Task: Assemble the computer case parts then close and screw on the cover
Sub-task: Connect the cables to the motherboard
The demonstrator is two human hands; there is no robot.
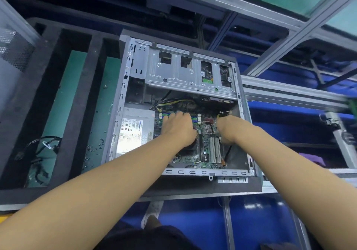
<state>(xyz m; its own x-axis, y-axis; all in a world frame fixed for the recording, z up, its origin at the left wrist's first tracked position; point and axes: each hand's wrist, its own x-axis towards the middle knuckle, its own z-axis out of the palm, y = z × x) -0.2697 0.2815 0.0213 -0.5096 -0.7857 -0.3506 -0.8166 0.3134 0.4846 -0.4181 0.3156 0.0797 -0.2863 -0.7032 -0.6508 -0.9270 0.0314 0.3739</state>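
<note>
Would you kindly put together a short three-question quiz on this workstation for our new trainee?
1. True or false: the side cover is already fitted on the computer case.
2. Inside the case, the power supply sits toward which side of the picture? A) left B) right
3. Fill in: the loose screws lie on the green ____ beside the case.

Key: 1 false; 2 A; 3 mat.

Aluminium-framed bench, green mat, blue floor.
</note>
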